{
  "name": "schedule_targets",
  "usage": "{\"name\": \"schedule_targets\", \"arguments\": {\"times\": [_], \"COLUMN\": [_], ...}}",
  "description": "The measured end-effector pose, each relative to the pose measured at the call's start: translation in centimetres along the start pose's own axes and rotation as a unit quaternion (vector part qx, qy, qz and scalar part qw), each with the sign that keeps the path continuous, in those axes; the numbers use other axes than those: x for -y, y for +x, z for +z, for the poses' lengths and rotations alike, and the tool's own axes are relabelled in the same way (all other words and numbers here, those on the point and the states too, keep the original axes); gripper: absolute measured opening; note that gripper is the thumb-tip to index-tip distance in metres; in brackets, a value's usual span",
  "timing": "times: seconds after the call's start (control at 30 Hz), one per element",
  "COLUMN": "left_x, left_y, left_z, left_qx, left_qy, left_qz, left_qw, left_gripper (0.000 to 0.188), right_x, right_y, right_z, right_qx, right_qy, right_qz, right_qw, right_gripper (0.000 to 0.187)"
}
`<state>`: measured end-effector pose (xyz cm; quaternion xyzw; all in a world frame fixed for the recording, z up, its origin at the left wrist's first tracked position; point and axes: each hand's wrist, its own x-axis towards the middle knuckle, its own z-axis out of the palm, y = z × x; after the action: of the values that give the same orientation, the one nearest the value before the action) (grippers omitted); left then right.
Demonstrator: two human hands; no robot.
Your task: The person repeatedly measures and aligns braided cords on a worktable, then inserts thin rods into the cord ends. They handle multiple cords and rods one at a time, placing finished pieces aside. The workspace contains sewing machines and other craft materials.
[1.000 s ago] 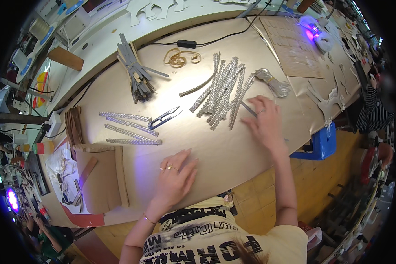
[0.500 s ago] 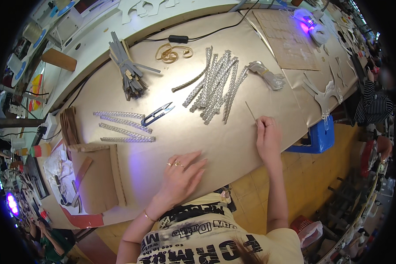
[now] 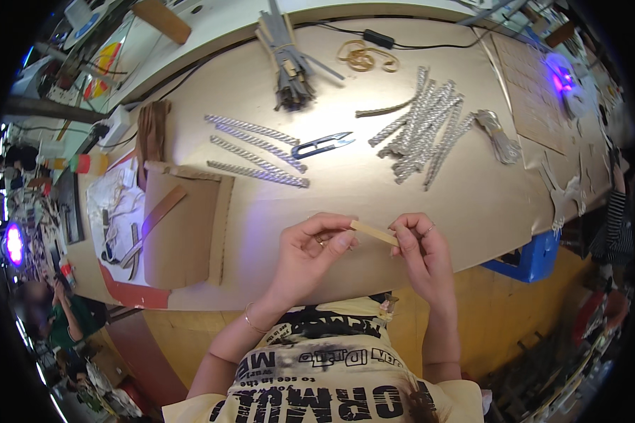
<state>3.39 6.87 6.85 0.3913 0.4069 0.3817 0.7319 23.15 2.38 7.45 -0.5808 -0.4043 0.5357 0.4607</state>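
A short, flat tan strip is stretched between my two hands above the near part of the table. My left hand pinches its left end with thumb and fingers. At the other end, the fingers of my right hand are closed on it. Beyond my hands lie black-handled thread snips, next to several grey braided cords laid side by side. To the right of the snips is a heap of similar braided cords. A clear bundle of thin material lies beside that heap.
At the back lie a tied bundle of grey strips, a loose tan band and a black cable switch. Brown sheet material lies at the left. A blue stool stands by the table's right edge.
My hands have come together; the left has risen off the table. The strip in my right hand is now held at both ends. The view has shifted, moving the table items rightward.
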Motion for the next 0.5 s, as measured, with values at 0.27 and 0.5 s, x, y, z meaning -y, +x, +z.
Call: {"name": "schedule_targets", "arguments": {"times": [0.27,0.5], "left_x": [-0.7,-1.7], "left_y": [-0.7,0.1], "left_z": [-0.9,-0.5], "left_qx": [-0.034,-0.086], "left_qy": [0.015,0.324], "left_qz": [0.02,0.277], "left_qw": [0.999,0.9], "left_gripper": [0.013,0.018], "right_x": [0.7,3.6], "right_y": [1.1,0.4], "right_z": [1.5,3.7], "right_qx": [-0.034,-0.114], "right_qy": [-0.224,-0.389], "right_qz": [-0.093,-0.269], "right_qw": [0.969,0.873], "right_gripper": [0.012,0.014]}}
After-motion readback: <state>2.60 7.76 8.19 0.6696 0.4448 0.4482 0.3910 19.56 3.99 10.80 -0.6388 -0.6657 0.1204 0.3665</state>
